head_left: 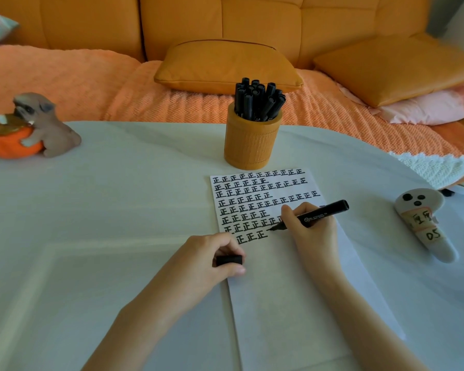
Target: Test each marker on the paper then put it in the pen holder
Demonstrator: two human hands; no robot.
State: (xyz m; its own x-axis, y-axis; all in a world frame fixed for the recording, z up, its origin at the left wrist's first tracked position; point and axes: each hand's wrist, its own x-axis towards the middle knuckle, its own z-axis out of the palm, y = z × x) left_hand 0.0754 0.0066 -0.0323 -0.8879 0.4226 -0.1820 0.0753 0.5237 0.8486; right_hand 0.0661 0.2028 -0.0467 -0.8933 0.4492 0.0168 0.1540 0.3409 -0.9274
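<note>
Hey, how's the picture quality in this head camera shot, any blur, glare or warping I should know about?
Head view: even, soft daylight, with no harsh glare. Wide-angle warping bows the table edge and stretches the forearms. The marker and the characters on the paper read fairly sharp; the sofa behind and the frame corners look softer. Only faint shadows under the hands.

Head view, close, downward over table (118, 210)

Lower parts of the markers (257, 101) hidden inside the pen holder (251, 141). Print on the held marker (315, 215) too small to read. Paper (292, 290) cut off by the bottom edge; some characters covered by the right hand (310, 230).
</note>
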